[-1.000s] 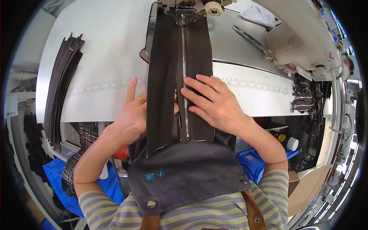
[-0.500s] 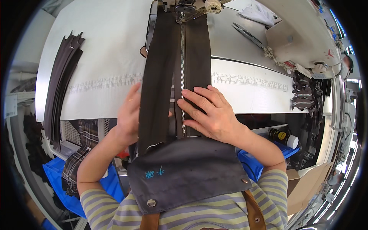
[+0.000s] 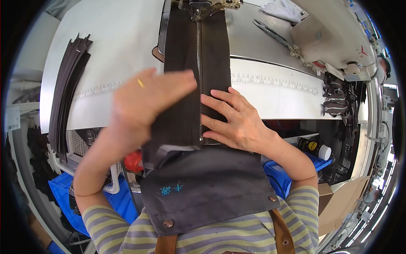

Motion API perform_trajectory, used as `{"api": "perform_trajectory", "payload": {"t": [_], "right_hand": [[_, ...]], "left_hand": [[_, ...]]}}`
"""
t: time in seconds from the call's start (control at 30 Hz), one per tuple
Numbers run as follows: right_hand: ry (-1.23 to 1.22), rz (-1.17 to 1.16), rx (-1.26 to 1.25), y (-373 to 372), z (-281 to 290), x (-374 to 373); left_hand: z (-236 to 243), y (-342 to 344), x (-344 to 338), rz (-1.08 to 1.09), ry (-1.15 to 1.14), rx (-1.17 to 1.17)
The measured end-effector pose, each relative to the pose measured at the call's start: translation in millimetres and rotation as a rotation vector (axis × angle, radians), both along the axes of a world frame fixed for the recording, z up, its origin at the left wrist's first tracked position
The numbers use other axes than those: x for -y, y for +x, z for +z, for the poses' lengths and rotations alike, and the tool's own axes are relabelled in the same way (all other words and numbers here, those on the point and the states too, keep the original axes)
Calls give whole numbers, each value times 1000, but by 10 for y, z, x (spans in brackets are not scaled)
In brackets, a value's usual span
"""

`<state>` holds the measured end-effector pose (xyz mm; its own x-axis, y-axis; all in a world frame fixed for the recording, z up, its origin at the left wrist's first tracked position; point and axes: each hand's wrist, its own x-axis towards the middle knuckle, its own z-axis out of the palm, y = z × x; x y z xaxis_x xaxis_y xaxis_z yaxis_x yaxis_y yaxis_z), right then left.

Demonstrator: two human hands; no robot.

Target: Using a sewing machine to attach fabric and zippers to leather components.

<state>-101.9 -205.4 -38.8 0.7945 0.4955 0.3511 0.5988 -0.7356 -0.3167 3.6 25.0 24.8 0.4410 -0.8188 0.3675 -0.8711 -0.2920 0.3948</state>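
Dark brown fabric lies lengthwise over the table edge, its far end under the sewing machine's needle area. A metal-toothed zipper runs down its middle. My right hand rests flat on the right-hand panel, fingers spread, tips beside the zipper teeth. Over the left-hand panel is my left hand, smeared by motion, with its fingers pointing right toward the zipper. Whether it touches or holds the cloth cannot be made out. The near end of the fabric reaches my dark apron.
Dark fabric strips hang over the table's left edge. A tweezer-like metal tool and a white cloth lie at the back right. Bundled zippers hang at right; below are a white-capped bottle, blue bins and a cardboard box.
My left hand has moved up and right across the left-hand panel, which now lies flatter against the zipper. My right hand stays spread on the fabric, almost unmoved.
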Motion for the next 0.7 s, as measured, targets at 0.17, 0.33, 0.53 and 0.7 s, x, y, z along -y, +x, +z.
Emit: {"api": "perform_trajectory", "payload": {"t": [0.17,0.33,0.53,0.7], "right_hand": [[-29,15,-52,15,37,-3],[-26,10,-45,21,33,2],[-55,6,-26,8,2,16],[-82,-38,-59,4,-10,9]], "left_hand": [[-645,-209,2,26,22,228],[-679,-180,0,27,11,228],[-659,-157,-1,9,18,251],[-576,-84,-45,-94,129,219]]}}
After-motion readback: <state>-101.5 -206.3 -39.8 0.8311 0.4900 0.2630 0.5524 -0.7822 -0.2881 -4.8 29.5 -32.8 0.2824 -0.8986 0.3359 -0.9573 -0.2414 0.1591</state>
